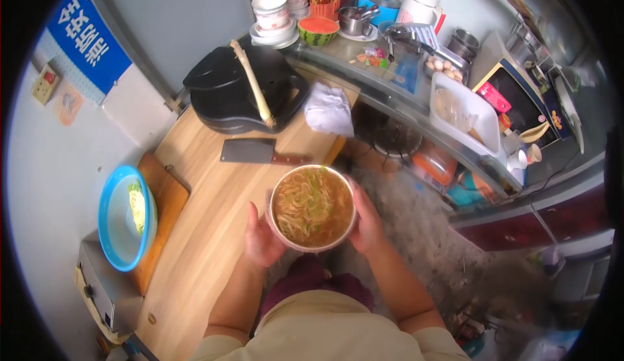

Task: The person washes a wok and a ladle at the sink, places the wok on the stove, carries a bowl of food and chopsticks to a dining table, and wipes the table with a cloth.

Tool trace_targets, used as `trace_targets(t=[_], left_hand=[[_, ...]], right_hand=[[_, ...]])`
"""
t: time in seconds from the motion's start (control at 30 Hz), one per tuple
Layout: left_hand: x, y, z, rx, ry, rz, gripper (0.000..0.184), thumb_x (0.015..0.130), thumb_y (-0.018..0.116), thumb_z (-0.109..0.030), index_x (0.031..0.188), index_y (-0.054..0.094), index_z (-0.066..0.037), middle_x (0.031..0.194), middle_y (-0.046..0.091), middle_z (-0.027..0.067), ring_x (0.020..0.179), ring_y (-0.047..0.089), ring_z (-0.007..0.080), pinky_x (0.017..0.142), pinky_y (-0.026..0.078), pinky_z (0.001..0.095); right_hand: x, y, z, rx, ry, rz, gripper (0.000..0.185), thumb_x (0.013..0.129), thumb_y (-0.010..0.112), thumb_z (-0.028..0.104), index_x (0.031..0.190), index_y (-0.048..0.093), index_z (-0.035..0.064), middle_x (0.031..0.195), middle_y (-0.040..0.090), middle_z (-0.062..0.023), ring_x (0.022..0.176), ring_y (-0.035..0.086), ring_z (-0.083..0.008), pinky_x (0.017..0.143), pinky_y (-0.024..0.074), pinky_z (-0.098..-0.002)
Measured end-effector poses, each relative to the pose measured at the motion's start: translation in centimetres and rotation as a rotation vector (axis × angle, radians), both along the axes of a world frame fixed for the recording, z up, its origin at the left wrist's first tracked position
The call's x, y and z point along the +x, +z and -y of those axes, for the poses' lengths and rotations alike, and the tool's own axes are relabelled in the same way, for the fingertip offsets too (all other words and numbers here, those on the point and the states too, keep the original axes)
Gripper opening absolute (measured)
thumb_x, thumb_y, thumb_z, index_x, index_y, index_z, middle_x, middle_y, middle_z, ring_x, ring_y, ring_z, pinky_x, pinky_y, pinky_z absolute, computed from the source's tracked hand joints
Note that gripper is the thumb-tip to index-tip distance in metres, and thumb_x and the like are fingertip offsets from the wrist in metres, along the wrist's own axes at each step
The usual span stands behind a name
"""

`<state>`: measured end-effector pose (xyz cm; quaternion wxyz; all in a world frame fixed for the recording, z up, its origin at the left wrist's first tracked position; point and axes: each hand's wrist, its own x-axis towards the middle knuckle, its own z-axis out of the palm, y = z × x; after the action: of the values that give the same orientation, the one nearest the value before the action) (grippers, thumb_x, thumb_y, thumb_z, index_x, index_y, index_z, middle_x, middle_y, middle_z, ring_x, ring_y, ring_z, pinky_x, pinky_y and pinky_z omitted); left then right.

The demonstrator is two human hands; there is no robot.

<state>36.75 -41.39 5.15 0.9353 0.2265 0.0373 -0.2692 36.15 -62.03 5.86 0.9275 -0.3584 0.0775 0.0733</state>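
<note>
A round bowl of noodle soup (313, 208), brown broth with green shreds on top, is held level in front of my body. My left hand (263, 239) cups its left side, thumb pointing up, with a pinkish cloth (270, 213) between palm and bowl. On the opposite side my right hand (365, 221) grips the bowl, its fingers partly hidden behind the rim. Just beyond the bowl, a cleaver (248, 150) with a wooden handle lies flat on the wooden table (214, 211).
A black electric pan (224, 88) carries a pale stalk (252, 81); a white cloth (328, 109) lies beside it. On the left, a blue basin (117, 221) with cut vegetables rests on a cutting board (170, 192). The right counter holds a white bin (465, 117), eggs (444, 67) and watermelon (318, 31).
</note>
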Motion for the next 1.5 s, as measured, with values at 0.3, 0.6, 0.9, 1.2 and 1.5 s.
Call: trace_targets(t=[0.3, 0.6, 0.9, 1.2, 1.5], left_hand=[[8.5, 0.5, 1.2, -0.145, 0.023, -0.045, 0.049, 0.089, 0.031, -0.029, 0.131, 0.039, -0.005, 0.134, 0.041, 0.0139, 0.125, 0.036, 0.0310, 0.105, 0.025, 0.0481], [14.6, 0.4, 3.0, -0.009, 0.079, 0.100, 0.048, 0.090, 0.038, -0.030, 0.134, 0.035, -0.011, 0.137, 0.037, 0.0111, 0.126, 0.035, 0.0285, 0.106, 0.026, 0.0468], [18.9, 0.7, 8.7, 0.008, 0.270, 0.065, 0.063, 0.084, 0.058, -0.036, 0.136, 0.030, -0.013, 0.136, 0.038, 0.0086, 0.124, 0.039, 0.0264, 0.102, 0.035, 0.0451], [22.4, -1.3, 12.9, 0.106, 0.329, 0.033, 0.070, 0.082, 0.050, -0.051, 0.137, 0.029, -0.012, 0.135, 0.039, 0.0095, 0.122, 0.041, 0.0259, 0.101, 0.038, 0.0446], [24.7, -0.8, 15.5, 0.115, 0.368, 0.029, 0.078, 0.076, 0.060, -0.053, 0.134, 0.032, -0.009, 0.127, 0.048, 0.0092, 0.114, 0.049, 0.0234, 0.094, 0.045, 0.0393]], right_hand=[[8.1, 1.2, 1.6, 0.007, -0.020, -0.007, 0.047, 0.095, 0.041, 0.027, 0.136, 0.032, 0.0060, 0.133, 0.042, -0.0069, 0.119, 0.044, -0.0175, 0.096, 0.0400, -0.0331], [15.9, 2.7, 3.9, 0.005, 0.079, -0.001, 0.047, 0.094, 0.041, 0.030, 0.134, 0.034, 0.0048, 0.131, 0.044, -0.0075, 0.117, 0.045, -0.0172, 0.096, 0.0397, -0.0321], [24.7, 2.9, 9.0, 0.041, 0.296, 0.003, 0.047, 0.094, 0.042, 0.027, 0.134, 0.034, 0.0029, 0.130, 0.044, -0.0083, 0.118, 0.044, -0.0170, 0.098, 0.0376, -0.0320], [30.5, 3.4, 13.2, 0.051, 0.418, 0.006, 0.047, 0.094, 0.042, 0.025, 0.135, 0.032, 0.0025, 0.131, 0.044, -0.0087, 0.119, 0.044, -0.0175, 0.098, 0.0376, -0.0326], [33.4, 3.9, 15.6, 0.038, 0.457, -0.033, 0.046, 0.094, 0.042, 0.024, 0.133, 0.034, 0.0023, 0.131, 0.044, -0.0088, 0.118, 0.045, -0.0174, 0.098, 0.0376, -0.0332]])
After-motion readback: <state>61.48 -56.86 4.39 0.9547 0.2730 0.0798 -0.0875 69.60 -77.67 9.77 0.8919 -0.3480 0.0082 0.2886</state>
